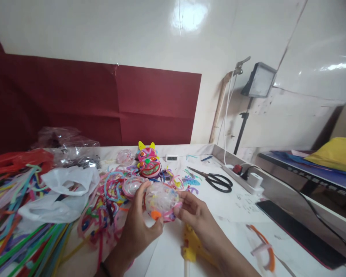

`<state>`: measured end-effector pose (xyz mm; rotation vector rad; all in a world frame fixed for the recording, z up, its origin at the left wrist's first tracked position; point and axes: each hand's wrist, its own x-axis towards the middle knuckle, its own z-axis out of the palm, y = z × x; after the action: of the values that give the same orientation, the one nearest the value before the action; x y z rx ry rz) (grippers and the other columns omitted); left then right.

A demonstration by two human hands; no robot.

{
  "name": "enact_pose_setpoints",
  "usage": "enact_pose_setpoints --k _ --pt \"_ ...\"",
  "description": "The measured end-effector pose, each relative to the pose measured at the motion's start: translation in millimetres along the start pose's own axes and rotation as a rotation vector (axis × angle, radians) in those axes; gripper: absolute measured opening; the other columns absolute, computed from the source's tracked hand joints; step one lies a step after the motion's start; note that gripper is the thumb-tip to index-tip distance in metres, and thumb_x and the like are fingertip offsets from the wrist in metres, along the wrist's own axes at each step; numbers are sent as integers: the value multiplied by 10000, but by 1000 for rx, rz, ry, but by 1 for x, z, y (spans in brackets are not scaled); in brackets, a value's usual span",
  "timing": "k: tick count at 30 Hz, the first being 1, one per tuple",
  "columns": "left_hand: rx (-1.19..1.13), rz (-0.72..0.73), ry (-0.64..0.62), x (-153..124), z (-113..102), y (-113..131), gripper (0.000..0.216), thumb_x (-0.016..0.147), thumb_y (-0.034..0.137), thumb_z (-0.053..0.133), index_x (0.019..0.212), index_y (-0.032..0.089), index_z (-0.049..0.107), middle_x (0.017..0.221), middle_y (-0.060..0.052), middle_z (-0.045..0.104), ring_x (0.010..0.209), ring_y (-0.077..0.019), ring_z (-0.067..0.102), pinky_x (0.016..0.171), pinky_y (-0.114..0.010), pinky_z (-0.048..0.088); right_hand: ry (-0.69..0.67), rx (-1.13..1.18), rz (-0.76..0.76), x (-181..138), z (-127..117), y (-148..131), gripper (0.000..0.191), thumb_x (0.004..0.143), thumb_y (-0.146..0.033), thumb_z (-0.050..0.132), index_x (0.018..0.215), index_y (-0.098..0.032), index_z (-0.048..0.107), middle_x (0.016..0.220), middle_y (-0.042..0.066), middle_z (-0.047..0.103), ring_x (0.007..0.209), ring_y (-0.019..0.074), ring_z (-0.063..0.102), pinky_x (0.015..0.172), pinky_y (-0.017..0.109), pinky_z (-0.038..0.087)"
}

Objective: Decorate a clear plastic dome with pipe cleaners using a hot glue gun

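Observation:
Between my two hands is a clear, rounded plastic shell (160, 198) with pink and purple trim along its lower edge and an orange piece at lower left. My left hand (138, 225) grips its left side, thumb below. On its right edge, the fingers of my right hand (200, 213) pinch the trim. Under my right wrist lies a yellow glue gun (192, 242), partly hidden. Just behind the held shell rests another clear shell with coloured trim (132, 186). Farther back stands a colourful lion-head craft (148, 159) with yellow ears.
Bundles of fuzzy craft stems (31, 242) and a white plastic bag (60, 196) cover the left. Black-handled scissors (219, 181) lie behind at right. A power strip (248, 182) runs along the right edge, near a dark flat pad (300, 232). A small digital display (172, 158) stands at the back.

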<state>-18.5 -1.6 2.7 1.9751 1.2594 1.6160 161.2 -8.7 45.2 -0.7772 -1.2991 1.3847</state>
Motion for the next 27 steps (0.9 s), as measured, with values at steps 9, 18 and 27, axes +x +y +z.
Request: enact_pose_setpoints --k 9,18,27 --pt "21 -7 9 -1 4 -2 858 646 50 615 1416 221 279 1394 -178 454 1283 -342 480 974 -497 499 31 76 9 3 2 9 251 700 -298 739 900 -200 624 824 3 682 777 176 625 733 267 469" --pt "28 -69 -25 -4 6 -7 817 671 113 599 1411 206 266 1377 -185 459 1285 -354 472 960 -508 498 44 99 13 4 -1 15 197 700 -244 695 870 -199 606 806 4 668 750 180 605 727 292 458" --pt "5 -120 -47 -6 11 -10 812 670 136 583 1408 186 250 1379 -201 441 1302 -363 442 971 -524 478 86 88 35 7 -3 25 228 648 -239 700 860 -204 625 797 3 678 754 182 607 714 277 463"
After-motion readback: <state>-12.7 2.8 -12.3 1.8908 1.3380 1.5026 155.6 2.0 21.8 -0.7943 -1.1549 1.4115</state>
